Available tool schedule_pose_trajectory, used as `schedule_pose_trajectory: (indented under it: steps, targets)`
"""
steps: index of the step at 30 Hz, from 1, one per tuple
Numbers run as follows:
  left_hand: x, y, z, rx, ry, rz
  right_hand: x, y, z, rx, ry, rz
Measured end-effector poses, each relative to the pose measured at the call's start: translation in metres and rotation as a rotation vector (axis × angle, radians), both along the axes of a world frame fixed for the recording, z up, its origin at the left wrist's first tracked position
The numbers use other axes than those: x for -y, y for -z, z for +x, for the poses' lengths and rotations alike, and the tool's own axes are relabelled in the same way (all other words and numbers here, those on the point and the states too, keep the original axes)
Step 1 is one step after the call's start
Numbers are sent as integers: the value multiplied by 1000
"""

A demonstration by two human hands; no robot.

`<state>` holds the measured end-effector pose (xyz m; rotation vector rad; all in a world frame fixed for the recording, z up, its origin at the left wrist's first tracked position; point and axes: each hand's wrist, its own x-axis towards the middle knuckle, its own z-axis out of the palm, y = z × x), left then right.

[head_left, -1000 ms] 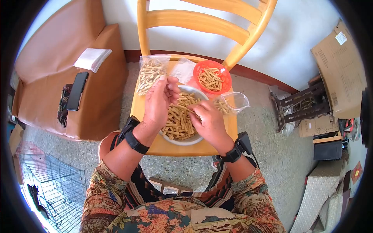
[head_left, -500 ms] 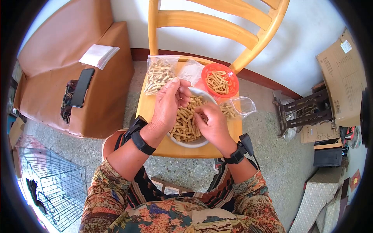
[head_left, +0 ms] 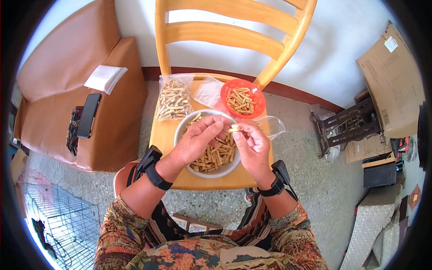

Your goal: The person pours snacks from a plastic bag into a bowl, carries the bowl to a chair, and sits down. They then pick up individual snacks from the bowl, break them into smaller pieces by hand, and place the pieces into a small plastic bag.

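Over a white bowl (head_left: 179, 135) full of short tan root-like sticks (head_left: 215, 157), my two hands are close together. My right hand (head_left: 254, 146) pinches one pale stick (head_left: 234, 129) between thumb and fingers. The fingertips of my left hand (head_left: 198, 137) are right beside that stick, the fingers curled and the thumb pressed against them; what they hold, if anything, is hidden. Behind the bowl stand a clear plastic bag (head_left: 174, 96) packed with similar sticks and a red basket (head_left: 260, 96) holding more of them.
All this rests on a wooden chair seat (head_left: 157, 139). A flat empty bag (head_left: 208, 90) lies between bag and basket; another clear bag (head_left: 273, 126) is at the right edge. On the brown sofa (head_left: 117, 130) are a phone (head_left: 89, 115) and plastic bags (head_left: 105, 78).
My right hand has risen out of the bowl with a pale stick. My left hand has come lower over the bowl, close to it. The camera view has shifted slightly.
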<state>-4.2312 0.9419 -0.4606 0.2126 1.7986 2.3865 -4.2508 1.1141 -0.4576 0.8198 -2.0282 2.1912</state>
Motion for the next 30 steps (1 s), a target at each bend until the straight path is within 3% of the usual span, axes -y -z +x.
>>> schedule_pose_trajectory:
  steps: [7, 11, 13, 17, 20, 22, 30]
  targets:
    - [1, -1, 1, 18, 178, 108, -4, 1, 3, 139, -92, -94]
    - [-2, -2, 1, -77, 111, 193, -4, -2, 6, 51, -112, -75]
    - [-6, 3, -2, -315, 3, 235, -7, 3, 6, 116, -92, -69]
    - [-8, 7, -1, -311, 7, 245, -2, 3, 7, 220, -97, -45]
    - [-8, 0, 1, -327, -11, 234, 0, 10, 7, 226, -108, -79]
    - [-5, -1, 1, -457, -96, -52, 0, 12, 6, 116, -95, 12]
    - [-1, -8, 4, -433, -61, -113, -1, 20, 3, 108, -113, -9]
